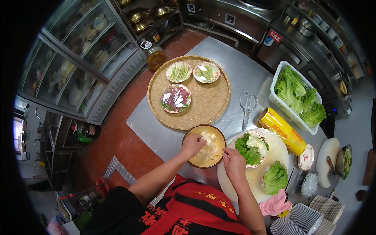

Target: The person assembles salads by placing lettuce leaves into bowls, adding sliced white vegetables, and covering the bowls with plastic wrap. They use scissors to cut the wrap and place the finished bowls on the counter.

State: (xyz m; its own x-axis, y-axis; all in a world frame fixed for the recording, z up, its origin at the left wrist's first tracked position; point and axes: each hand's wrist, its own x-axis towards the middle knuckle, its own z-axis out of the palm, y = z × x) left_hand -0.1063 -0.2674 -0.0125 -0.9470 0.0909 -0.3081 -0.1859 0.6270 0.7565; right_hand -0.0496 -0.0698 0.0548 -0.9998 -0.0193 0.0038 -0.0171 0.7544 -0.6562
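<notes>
Apron: red and black (207,203), nearest, at the lower edge.
Glass-door cooler: steel-framed (74,58), its shelves loaded.
Jug: clear, with amber liquid (156,58), just beyond the woven tray.
Woven tray: round, tan (207,103), on the steel table (150,121); it bears a plate of dark red slices (176,98) and two plates of pale green stalks (179,73), all three with shiny tops.
Left hand: inside the bowl (192,145), fingers drawn closely together, pinching a small pale piece.
Pale pieces: in the yellowish bowl (196,161), heaped loosely over its bottom (210,150), between the two hands.
Right hand: at the bowl's right rim (234,161), finger and thumb nearly meeting; whether they grip anything, I cannot tell.
Scissors: metal (247,111), lying beyond the board.
Round board: whitish (227,172), bearing a plate of lettuce with white slices (257,145) and, nearer, more lettuce (275,178).
Pink cloth: at the board's near edge (276,203).
Yellow roll: lying aslant (282,131), beside the white basket (284,109) of leafy greens (297,94).
Plates: stacked, lower right (305,219).
</notes>
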